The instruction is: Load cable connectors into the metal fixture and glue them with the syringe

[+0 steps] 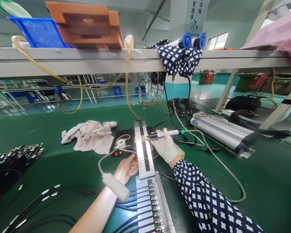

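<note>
My right hand (165, 146), in a white glove and a dark dotted sleeve, grips a pen-like dispensing tool (165, 133) with its tip on a long metal rail (142, 145). My left hand (126, 168) is bare and rests against the rail's left side, fingers curled, holding nothing that I can see. A white wrist strap (116, 186) with a coiled cord sits on my left wrist. Nearer me, the rail continues as a metal fixture (152, 207) holding several black cables with small connectors. A black unit (124, 144) with a red light lies under the rail.
A crumpled cloth (92, 136) lies left of the rail on the green table (50, 161). Black cable bundles (12, 158) lie at the far left. A silver metal case (220, 131) sits at the right. An overhead shelf (87, 58) carries a blue bin and a wooden block.
</note>
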### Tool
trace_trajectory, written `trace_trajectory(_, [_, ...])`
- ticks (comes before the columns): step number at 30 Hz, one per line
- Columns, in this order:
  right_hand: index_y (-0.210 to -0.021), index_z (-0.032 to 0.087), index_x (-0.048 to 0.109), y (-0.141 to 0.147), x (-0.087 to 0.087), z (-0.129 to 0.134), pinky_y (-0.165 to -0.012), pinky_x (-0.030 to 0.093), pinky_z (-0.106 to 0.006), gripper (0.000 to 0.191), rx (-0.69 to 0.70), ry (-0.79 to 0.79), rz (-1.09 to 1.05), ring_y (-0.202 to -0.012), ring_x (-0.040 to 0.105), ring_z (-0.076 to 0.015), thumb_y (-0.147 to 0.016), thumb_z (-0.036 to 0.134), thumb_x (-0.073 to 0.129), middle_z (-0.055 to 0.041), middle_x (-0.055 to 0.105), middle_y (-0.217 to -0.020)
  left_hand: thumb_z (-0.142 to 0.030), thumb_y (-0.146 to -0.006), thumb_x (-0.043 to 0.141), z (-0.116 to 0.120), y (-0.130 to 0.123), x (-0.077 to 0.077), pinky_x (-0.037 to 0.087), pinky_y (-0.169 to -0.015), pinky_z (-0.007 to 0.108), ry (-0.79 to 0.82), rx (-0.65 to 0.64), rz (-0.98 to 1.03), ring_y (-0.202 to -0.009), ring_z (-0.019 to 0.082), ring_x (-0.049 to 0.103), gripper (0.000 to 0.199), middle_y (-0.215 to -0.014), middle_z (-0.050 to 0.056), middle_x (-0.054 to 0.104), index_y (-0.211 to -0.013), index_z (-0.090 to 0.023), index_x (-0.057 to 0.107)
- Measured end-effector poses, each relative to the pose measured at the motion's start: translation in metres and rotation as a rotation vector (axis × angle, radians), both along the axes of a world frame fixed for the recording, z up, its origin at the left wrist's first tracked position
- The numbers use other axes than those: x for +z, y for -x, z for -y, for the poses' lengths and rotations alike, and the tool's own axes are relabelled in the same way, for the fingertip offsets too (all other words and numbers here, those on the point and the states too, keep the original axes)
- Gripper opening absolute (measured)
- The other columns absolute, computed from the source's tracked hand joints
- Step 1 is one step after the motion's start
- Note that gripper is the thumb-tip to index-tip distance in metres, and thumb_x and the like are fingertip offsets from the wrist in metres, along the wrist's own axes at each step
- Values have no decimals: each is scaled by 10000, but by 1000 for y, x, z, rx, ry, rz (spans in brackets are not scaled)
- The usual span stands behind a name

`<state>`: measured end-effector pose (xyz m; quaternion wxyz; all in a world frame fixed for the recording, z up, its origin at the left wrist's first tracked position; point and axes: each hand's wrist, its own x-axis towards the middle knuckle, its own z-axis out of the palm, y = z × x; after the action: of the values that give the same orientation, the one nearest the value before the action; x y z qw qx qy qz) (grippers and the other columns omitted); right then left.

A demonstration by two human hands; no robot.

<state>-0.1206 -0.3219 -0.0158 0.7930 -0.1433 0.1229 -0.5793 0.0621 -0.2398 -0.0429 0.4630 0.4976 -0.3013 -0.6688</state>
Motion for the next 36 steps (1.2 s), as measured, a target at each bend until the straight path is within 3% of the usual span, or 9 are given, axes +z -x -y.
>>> trace_trajectory(4, [-879, 197, 510, -1, 2, -3, -977, 479, -373, 208, -24, -19, 21, -972, 607, -158, -894, 398, 562, -20, 625, -901, -402, -948, 466, 6, -2, -6, 295, -393, 143, -51, -10, 37, -457, 30, 424, 356, -644, 6, 532, -782, -89, 490])
trace_trajectory(9, [-834, 193, 490, 0, 3, -1, -971, 483, -382, 310, 12, 6, 38, -981, 610, -179, -892, 494, 539, -35, 633, -903, -425, -958, 435, 4, 0, -1, 163, -336, 145, -39, -14, 97, -400, 20, 366, 367, -614, -3, 516, -822, -89, 488])
trace_trajectory(17, [-854, 173, 498, 9, -7, 9, -959, 480, -449, 338, 97, 56, 85, -1040, 593, -232, -887, 507, 541, -65, 637, -976, -404, -960, 432, 8, -6, 5, 158, -326, 141, -94, -74, 207, -376, 20, 356, 353, -591, -13, 508, -755, -117, 420])
trace_trajectory(24, [-855, 179, 481, 9, -1, 6, -957, 488, -412, 339, 64, 21, 108, -923, 616, -179, -912, 512, 503, -23, 620, -859, -411, -978, 386, 11, -9, 7, 128, -312, 150, -148, -101, 271, -327, 10, 266, 408, -525, -30, 458, -687, -125, 387])
trace_trajectory(31, [-1044, 164, 546, 7, 9, 2, -1014, 448, -417, 397, 81, -50, 75, -1075, 586, -203, -946, 528, 423, -81, 603, -1183, -444, -983, 350, 14, -12, 2, 109, -303, 162, -181, -118, 292, -314, 24, 265, 411, -501, -41, 438, -735, -124, 423])
trace_trajectory(36, [-1007, 173, 526, 8, 8, 4, -1035, 425, -448, 375, 62, -74, 58, -1074, 576, -189, -921, 534, 478, -62, 598, -1178, -412, -984, 360, 16, -14, 2, 136, -308, 157, -168, -120, 281, -328, 29, 308, 345, -542, -38, 472, -817, -122, 442])
